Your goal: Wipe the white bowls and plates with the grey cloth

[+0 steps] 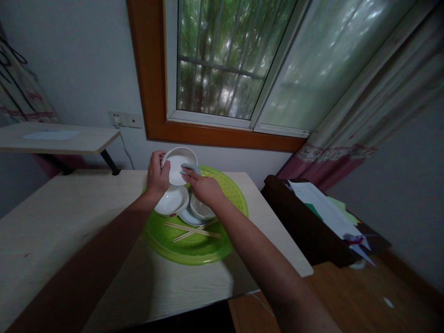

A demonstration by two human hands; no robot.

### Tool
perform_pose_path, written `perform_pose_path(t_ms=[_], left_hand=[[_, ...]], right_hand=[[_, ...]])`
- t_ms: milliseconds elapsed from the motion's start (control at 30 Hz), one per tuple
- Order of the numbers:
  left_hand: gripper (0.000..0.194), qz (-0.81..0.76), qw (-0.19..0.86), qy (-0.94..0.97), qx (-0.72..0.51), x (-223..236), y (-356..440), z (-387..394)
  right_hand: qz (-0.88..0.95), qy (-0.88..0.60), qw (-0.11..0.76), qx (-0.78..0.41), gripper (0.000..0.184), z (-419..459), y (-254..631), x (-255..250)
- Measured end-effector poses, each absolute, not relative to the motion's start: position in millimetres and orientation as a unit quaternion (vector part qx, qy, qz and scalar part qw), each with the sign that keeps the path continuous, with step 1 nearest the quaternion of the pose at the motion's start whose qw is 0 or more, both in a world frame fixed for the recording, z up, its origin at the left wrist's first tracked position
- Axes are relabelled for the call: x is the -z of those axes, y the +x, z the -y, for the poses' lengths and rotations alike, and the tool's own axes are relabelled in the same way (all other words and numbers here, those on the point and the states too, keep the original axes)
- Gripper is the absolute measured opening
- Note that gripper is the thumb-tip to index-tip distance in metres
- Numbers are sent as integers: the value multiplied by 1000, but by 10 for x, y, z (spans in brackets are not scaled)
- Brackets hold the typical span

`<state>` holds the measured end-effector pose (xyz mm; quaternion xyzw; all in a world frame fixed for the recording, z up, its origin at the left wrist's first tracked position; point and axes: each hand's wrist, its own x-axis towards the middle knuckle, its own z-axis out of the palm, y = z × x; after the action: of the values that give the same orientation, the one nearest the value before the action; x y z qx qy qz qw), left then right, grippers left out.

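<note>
My left hand [158, 172] grips the rim of a white bowl [175, 169], which is tilted so its inside faces me. In my right hand [203, 186] is a bunched grey-blue cloth [191, 168], pressed against the inside of that bowl. Below them a large green round tray [194, 257] holds a second white bowl [172, 201]. Beside it a smaller white bowl [202, 211] rests on a pale plate [189, 217], partly hidden by my right hand. Wooden chopsticks [192, 229] lie crossed at the front of the tray.
The tray stands on a pale wooden table [128, 273]. A raised shelf [86, 138] with a paper sheet is at the left. Behind is a wall with a wood-framed window [222, 132]. To the right, papers [329, 210] lie on a dark piece of furniture [294, 217].
</note>
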<state>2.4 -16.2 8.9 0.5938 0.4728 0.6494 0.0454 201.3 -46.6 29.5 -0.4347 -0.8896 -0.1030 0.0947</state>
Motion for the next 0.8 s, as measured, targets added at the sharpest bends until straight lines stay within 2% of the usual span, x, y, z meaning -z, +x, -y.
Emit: perform_pose_path(t_ms=[133,300,433,633,800], left_hand=[[26,-473,124,557,-671,-71,34,126],[38,-430,254,532,-683,-64,72,71],[43,-423,301,547,-656,-69,76,55],[29,-436,335,535,-641,-49,37,61],[31,-438,352,543,-625,-39,1,51]], right_hand=[[900,-412,112,88,48,477,1999,-295],[879,-447,138,93,54,489,2005,-310],[882,-439,139,99,39,446,2076,-308],[884,-429,147,118,38,366,2185,-291],[881,-414,162,162,38,341,2201,-282]])
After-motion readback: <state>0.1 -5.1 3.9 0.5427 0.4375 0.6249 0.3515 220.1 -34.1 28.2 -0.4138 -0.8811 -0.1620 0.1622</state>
